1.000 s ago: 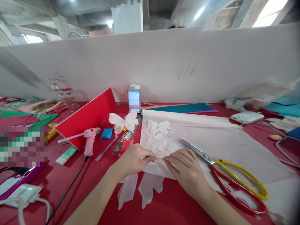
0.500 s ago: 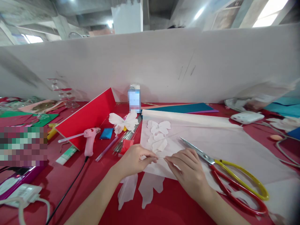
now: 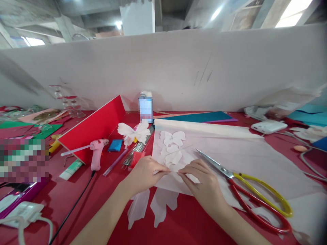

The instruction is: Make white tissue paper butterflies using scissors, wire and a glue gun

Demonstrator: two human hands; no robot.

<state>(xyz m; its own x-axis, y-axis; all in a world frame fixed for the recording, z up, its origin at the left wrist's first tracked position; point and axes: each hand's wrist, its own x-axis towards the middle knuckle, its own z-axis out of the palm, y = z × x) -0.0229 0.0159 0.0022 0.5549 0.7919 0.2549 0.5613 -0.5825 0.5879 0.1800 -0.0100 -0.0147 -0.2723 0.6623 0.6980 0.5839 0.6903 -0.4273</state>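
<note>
Tissue edge [image 3: 166,185], left hand [image 3: 145,177], right hand [image 3: 204,180], scissors [image 3: 230,175] just beside

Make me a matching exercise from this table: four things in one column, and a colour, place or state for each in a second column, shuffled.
Things:
1. hot glue gun
2. scissors
3. left hand
4. cut paper petals

Descriptions:
A. pinching a thin strand
B. lying in a cluster on the pale paper sheet
C. pink
D. red and yellow handles

Right pairs: 1-C, 2-D, 3-A, 4-B
</note>
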